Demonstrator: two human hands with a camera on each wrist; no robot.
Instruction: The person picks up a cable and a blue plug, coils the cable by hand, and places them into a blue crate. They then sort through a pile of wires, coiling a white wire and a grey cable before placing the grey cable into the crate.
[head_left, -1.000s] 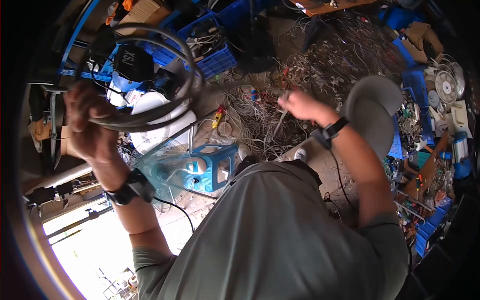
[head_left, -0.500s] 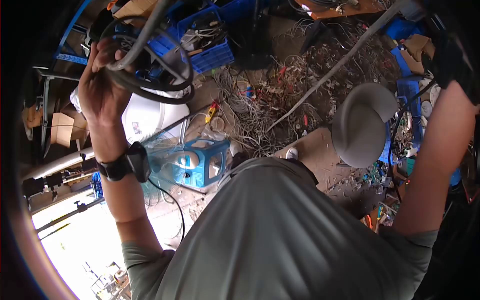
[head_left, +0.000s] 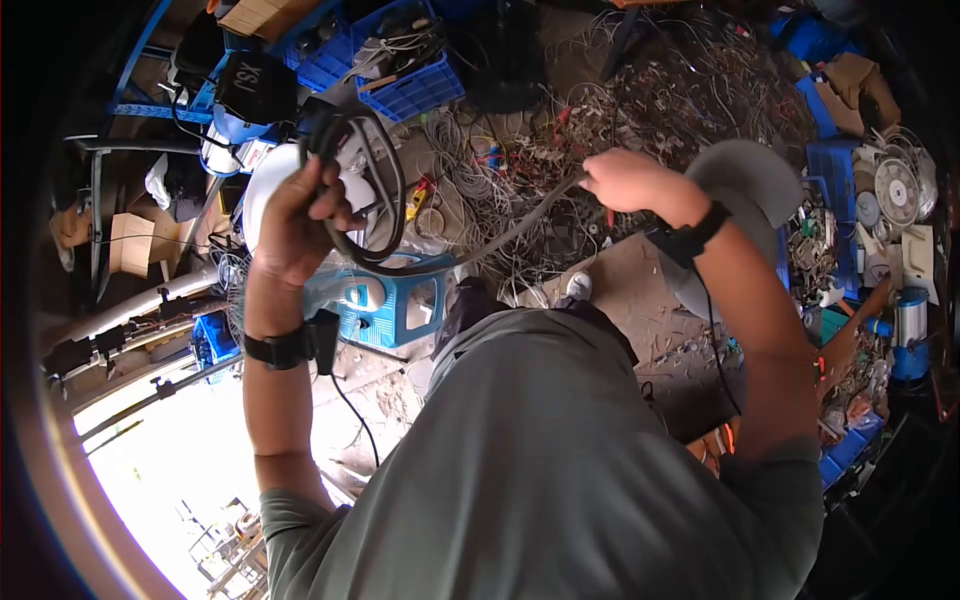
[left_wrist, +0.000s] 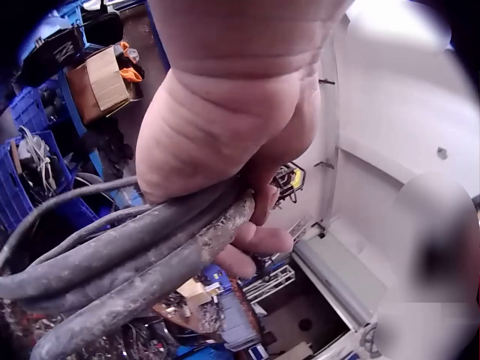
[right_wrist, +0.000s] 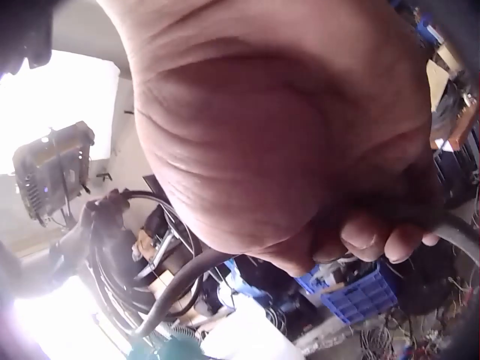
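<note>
A thick grey-black cable hangs in loops [head_left: 400,190] from my left hand [head_left: 300,225], whose fingers curl round it on the left side of the head view. From the bottom of the coil a length of cable [head_left: 490,246] sags and rises to my right hand [head_left: 640,183], which grips it near the middle. Several scuffed, dusty strands [left_wrist: 127,296] lie together under the left palm in the left wrist view. In the right wrist view the cable [right_wrist: 180,285] enters the right fist on one side and comes out past the fingertips [right_wrist: 364,232].
A blue stool [head_left: 410,305] with a fan stands before my legs; a grey chair [head_left: 735,210] is at the right. Tangled wires and scraps [head_left: 660,110] cover the floor ahead. Blue crates [head_left: 420,90] stand at the back left, and spools [head_left: 895,190] lie at the far right.
My right hand swung out to the far right, drawing the cable straight, then came back to the middle. My left hand has moved right and lower with the coil.
</note>
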